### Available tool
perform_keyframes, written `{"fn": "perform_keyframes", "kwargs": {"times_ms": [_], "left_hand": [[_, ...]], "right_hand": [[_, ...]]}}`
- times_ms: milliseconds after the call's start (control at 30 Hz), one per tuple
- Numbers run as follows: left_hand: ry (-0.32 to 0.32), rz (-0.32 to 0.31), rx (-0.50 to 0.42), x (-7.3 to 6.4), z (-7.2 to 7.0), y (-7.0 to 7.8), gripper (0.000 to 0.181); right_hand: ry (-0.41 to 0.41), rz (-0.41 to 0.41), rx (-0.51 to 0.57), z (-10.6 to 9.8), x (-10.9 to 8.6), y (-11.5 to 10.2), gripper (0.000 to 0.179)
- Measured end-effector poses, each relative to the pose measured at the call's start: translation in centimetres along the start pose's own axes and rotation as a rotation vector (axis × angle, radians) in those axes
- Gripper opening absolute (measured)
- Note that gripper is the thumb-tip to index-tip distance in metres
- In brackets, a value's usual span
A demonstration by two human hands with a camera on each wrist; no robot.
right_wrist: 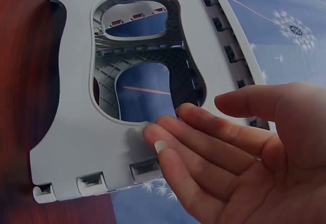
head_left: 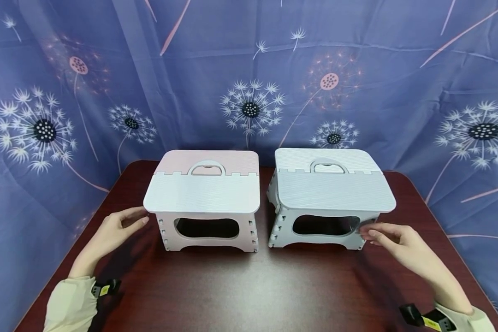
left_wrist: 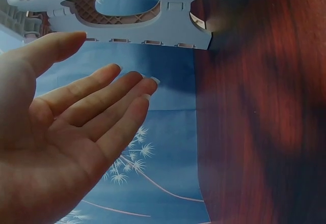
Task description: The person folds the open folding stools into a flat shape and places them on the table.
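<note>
Two folding step stools stand unfolded side by side on the table. The left stool has a pink and white top with a carrying handle in the middle. A white and pale grey top covers the right stool, which has a similar handle. My left hand is beside the left stool's near left corner, palm facing it, fingers extended and holding nothing. By the right stool's near right leg is my right hand, its relaxed fingers overlapping the leg panel in the right wrist view.
The dark red wooden table reaches toward me in front of the stools. Behind and at both sides hangs a blue cloth with a dandelion print, close to the table's back edge.
</note>
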State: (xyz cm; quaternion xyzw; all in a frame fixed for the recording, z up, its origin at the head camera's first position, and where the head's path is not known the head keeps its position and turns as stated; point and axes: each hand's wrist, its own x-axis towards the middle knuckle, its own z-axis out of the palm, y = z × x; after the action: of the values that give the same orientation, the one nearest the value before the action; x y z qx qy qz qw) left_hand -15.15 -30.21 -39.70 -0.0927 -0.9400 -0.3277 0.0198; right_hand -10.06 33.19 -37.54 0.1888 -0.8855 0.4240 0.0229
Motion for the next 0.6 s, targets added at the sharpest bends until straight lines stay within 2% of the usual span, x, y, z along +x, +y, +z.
{"fn": "perform_keyframes", "kwargs": {"times_ms": [167, 433, 600], "left_hand": [[-0.011, -0.009, 0.007, -0.2, 0.1, -0.1, 0.049], [-0.016, 0.010, -0.021, -0.4, 0.4, 0.0, 0.045], [-0.026, 0.019, -0.032, -0.4, 0.6, -0.1, 0.046]], "right_hand": [[-0.032, -0.012, 0.021, 0.5, 0.3, -0.1, 0.022], [-0.083, -0.016, -0.042, 1.5, 0.8, -0.7, 0.022], [-0.113, -0.056, 0.013, 2.3, 1.1, -0.8, 0.023]]}}
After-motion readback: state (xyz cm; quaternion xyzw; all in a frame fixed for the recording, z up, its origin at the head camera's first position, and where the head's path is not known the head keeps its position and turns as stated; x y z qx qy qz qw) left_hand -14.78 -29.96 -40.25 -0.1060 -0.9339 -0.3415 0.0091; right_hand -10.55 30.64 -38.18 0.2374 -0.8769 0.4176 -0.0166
